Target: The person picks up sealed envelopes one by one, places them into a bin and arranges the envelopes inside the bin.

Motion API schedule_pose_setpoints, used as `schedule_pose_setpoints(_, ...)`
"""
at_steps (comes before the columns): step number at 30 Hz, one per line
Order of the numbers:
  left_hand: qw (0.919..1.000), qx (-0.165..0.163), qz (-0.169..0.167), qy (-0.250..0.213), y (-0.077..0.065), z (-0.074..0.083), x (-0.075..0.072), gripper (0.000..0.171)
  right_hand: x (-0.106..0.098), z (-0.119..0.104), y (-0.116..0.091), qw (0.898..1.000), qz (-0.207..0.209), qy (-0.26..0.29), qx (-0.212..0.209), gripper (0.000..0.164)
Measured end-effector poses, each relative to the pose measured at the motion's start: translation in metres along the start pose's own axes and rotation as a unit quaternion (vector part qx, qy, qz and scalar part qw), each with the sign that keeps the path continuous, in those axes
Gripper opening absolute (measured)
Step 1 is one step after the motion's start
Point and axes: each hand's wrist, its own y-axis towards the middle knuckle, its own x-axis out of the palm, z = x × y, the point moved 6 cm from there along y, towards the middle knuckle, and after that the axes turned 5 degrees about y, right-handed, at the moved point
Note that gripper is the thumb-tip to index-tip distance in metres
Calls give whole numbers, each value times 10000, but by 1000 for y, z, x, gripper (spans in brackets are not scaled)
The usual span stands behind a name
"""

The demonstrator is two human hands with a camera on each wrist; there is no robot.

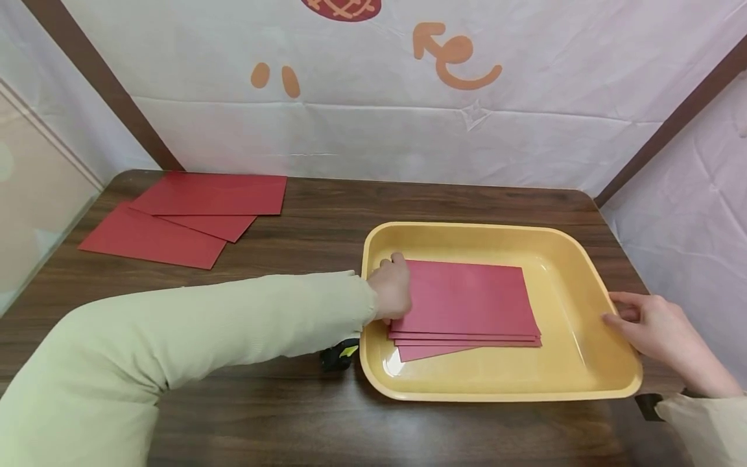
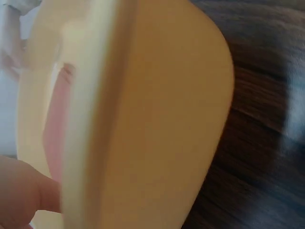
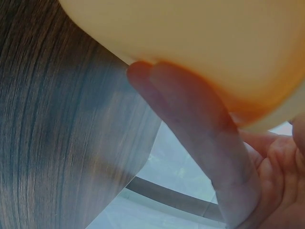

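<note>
A yellow plastic tray (image 1: 578, 389) stands on the table, holding a stack of flat red rectangular boards (image 1: 467, 298). My left hand (image 1: 392, 288) reaches over the tray's left wall, its curled fingers at the left edge of the stack, gripping the top board there. In the left wrist view the tray's outer wall (image 2: 162, 114) hides most of that hand (image 2: 21, 191). At the opposite end, my right hand (image 1: 656, 324) holds the tray's right rim, thumb over it and fingers outside. From the right wrist, fingers (image 3: 195, 114) show against the tray's underside (image 3: 190, 38).
Three more red boards (image 1: 216, 194) lie overlapping at the back left of the dark wooden table (image 1: 315, 240). Behind the table hangs a pale printed cloth (image 1: 373, 136), with brown posts at its corners. A black wrist strap (image 1: 337, 355) sits beside the tray's left wall.
</note>
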Motion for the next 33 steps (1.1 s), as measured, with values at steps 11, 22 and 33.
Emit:
schedule_pose_setpoints(11, 9965, 72, -35, 832, 3, 4, 4, 75, 0, 1, 0, 9999, -76, 3, 107, 52)
schedule_pose_setpoints(22, 9920, 782, 570, -810, -10, -5, -36, 42, 1, 1, 1, 9998, -108, 9, 178, 53)
schedule_pose_setpoints(33, 9647, 623, 2262, -1195, -2, -67, -98, 23, 1, 0, 0, 9997, -123, 0, 233, 53)
